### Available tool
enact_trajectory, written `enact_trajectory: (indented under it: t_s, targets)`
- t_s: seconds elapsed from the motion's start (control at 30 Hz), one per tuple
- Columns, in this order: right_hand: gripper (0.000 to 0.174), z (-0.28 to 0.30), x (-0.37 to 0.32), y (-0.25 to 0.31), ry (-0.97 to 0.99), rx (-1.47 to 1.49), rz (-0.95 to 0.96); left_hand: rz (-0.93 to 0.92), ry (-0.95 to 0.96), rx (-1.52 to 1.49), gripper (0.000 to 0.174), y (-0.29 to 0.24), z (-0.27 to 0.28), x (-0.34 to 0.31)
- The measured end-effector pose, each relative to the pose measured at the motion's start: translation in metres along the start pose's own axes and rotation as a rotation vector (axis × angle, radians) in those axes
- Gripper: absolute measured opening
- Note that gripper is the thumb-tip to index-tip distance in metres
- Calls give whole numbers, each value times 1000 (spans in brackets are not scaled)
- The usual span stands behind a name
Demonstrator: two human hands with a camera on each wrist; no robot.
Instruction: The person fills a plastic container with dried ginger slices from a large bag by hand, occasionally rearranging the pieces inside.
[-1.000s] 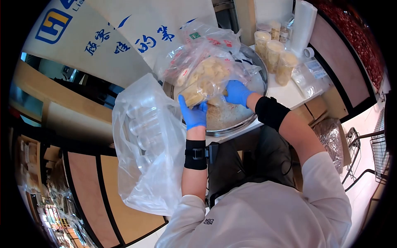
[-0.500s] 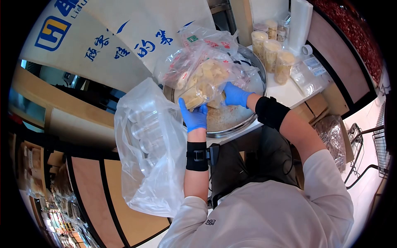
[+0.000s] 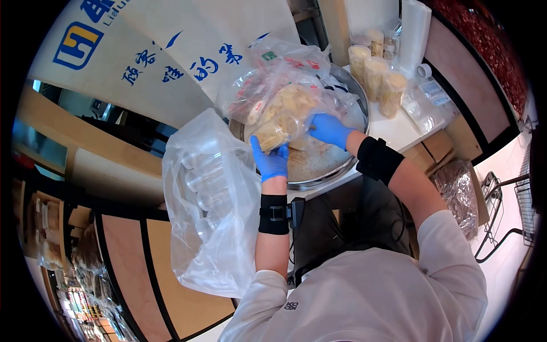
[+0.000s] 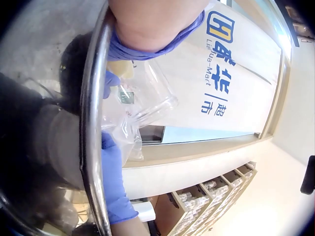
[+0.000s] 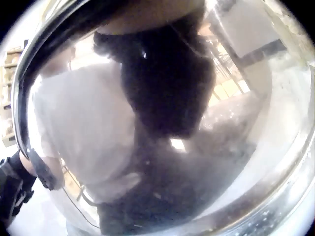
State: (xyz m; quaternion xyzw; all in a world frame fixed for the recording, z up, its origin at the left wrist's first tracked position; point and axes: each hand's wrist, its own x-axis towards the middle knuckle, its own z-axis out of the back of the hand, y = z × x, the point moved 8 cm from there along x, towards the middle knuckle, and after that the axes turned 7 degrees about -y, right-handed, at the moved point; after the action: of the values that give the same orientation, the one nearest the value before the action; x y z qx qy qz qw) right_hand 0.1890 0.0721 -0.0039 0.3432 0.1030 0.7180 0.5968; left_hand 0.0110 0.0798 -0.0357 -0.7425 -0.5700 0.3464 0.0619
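Observation:
In the head view my blue-gloved left hand (image 3: pixel 271 164) grips a clear plastic jar (image 3: pixel 278 132), tilted on its side, with pale yellow pieces in it. Beside the jar's open end is my gloved right hand (image 3: pixel 330 130), low over a pile of pale yellow pieces (image 3: pixel 292 100); its fingertips are hidden, and I cannot tell what they hold. Clear printed plastic bags (image 3: pixel 242 85) lie around the pile in a wide round metal basin (image 3: pixel 319 169). The left wrist view shows the jar's clear rim (image 4: pixel 168 106); the right wrist view shows mostly the basin's shiny side (image 5: pixel 246 209).
To my left hangs a translucent bag (image 3: pixel 213 251) of stacked clear jars. Several filled jars (image 3: pixel 393 94) stand on the white table (image 3: pixel 379 134) at the right, near a white plastic roll (image 3: pixel 415 34) and a pack of clear bags (image 3: pixel 427 108).
My left hand keeps its grip on the jar, which has shifted slightly right and down. My right hand stays by the pile, with only small movement. The camera view has shifted slightly.

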Motion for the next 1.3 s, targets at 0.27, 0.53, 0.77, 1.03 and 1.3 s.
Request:
enact_trajectory:
  t_s: [0.27,0.53,0.77,1.03,1.3]
  targets:
    - [21,54,-24,33,3,-75,97,29,61,82,53,-1,1,1]
    - [25,127,-18,30,-321,370,-215,-7,-28,36,51,1,0,-1]
    - [20,33,2,56,-51,907,-248,14,84,153,55,8,-7,6]
    - [15,61,-9,33,-260,1015,-250,6,34,96,57,5,-3,4]
    - [16,69,-19,70,-154,523,-57,-13,1,119,57,1,-3,-2]
